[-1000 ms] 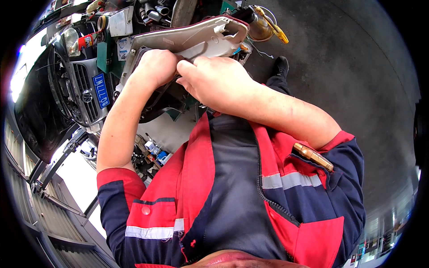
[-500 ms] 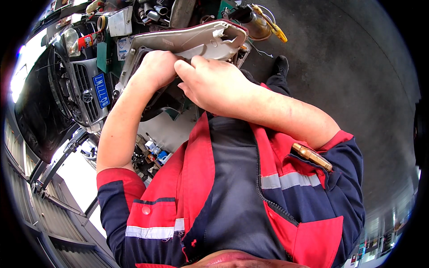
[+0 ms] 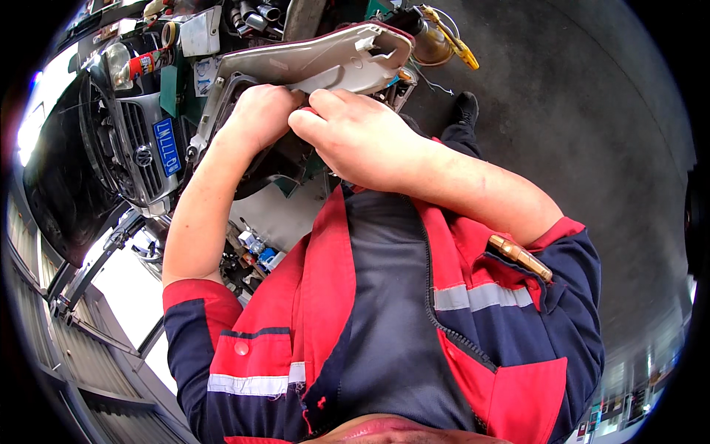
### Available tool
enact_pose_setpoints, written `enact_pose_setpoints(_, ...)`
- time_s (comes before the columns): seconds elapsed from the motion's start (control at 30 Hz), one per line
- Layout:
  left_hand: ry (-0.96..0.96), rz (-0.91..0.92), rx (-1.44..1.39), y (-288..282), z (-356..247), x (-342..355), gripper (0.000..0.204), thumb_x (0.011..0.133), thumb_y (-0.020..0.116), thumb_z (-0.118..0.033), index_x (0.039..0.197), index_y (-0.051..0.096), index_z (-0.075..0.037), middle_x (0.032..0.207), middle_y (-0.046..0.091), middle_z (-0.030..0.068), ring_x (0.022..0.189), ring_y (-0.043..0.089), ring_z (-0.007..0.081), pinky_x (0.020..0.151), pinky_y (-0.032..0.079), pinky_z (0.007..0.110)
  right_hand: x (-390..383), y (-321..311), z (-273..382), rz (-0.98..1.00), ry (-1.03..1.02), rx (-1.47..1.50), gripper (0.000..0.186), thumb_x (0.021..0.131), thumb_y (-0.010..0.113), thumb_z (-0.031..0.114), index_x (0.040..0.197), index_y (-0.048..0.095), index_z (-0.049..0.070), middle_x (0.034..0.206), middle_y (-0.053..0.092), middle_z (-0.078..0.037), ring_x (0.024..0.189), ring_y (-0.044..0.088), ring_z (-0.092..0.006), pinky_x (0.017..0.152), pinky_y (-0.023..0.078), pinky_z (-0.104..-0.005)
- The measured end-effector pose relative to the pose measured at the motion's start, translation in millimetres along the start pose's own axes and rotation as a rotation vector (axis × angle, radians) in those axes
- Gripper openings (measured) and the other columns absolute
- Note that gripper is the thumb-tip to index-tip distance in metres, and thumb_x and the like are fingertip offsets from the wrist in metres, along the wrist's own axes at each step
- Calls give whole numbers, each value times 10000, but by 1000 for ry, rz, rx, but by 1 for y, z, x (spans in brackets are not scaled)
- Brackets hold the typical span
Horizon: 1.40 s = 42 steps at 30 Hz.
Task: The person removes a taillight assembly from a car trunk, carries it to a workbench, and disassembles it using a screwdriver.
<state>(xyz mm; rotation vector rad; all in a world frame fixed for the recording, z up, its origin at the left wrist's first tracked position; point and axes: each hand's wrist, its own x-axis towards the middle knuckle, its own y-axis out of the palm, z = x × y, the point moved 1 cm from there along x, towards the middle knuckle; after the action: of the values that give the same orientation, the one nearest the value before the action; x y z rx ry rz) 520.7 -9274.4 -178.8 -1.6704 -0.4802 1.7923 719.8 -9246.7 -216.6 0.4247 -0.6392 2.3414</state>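
Note:
In front of me is a curved car panel (image 3: 296, 66), pale grey on the side facing me and dark red along its far edge. My left hand (image 3: 268, 111) is curled closed at its near edge, the fingertips mostly hidden. Close beside it, my right hand (image 3: 359, 137) is closed, with thumb and forefinger together. Between those two fingers a bit of a small red thing (image 3: 310, 112) shows; its kind cannot be made out. Dark parts (image 3: 262, 174) lie below my hands, partly covered by my left forearm.
At the left stands a silver car (image 3: 137, 140) with its black hood (image 3: 55, 170) raised. Near it are a red can (image 3: 144, 65) and a tape roll (image 3: 168, 34). Metal parts (image 3: 255, 16) lie beyond the panel. At right are a yellow-handled tool (image 3: 462, 52) and a black shoe (image 3: 464, 111).
The panel's right end has risen slightly away from me. My right thumb and forefinger have shifted a little apart, and the small red thing now shows between them.

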Motion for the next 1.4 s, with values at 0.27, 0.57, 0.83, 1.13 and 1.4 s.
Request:
enact_pose_setpoints(0.27, -3, -23, -34, 9, 3, -1, 242, 867, 580, -250, 1013, 709, -107, 892, 729, 156, 904, 706, 338, 792, 555, 452, 0, -2, 2, -43, 10, -14, 152, 823, 638, 42, 937, 539, 55, 859, 527, -124, 808, 610, -316, 704, 527, -420)
enact_pose_setpoints(0.57, 13, -150, -58, 7, 10, -11, 217, 942, 589, -239, 957, 618, -25, 856, 700, 199, 875, 685, 385, 777, 538, 482, 2, -27, 7, -76, 89, 23, 191, 823, 632, 71, 993, 549, 44, 896, 576, -162, 843, 642, -362, 740, 543, -453)
enact_pose_setpoints(0.83, -67, -267, -244, 8, 9, -43, 168, 944, 605, -167, 945, 554, -6, 858, 666, 226, 886, 641, 425, 780, 507, 498, 1, -37, 12, -84, 176, 129, 213, 876, 642, 93, 1066, 576, 24, 938, 626, -180, 886, 636, -386, 765, 525, -449)
enact_pose_setpoints(1.13, -211, -381, -415, 29, 5, -108, 214, 889, 677, -166, 923, 520, -25, 832, 621, 195, 845, 612, 401, 733, 483, 478, 14, -66, 41, -152, 218, 206, 226, 839, 710, 71, 1042, 621, 28, 845, 617, -108, 717, 606, -204, 664, 505, -314)
enact_pose_setpoints(1.4, -98, -254, -2574, 191, -73, -156, 240, 1001, 631, -305, 964, 462, -140, 733, 472, 18, 583, 380, 89, 483, 280, 219, 14, -92, 29, -79, 325, 337, 281, 944, 649, 40, 1209, 566, -4, 1029, 592, -14, 880, 527, -57, 790, 438, -205)
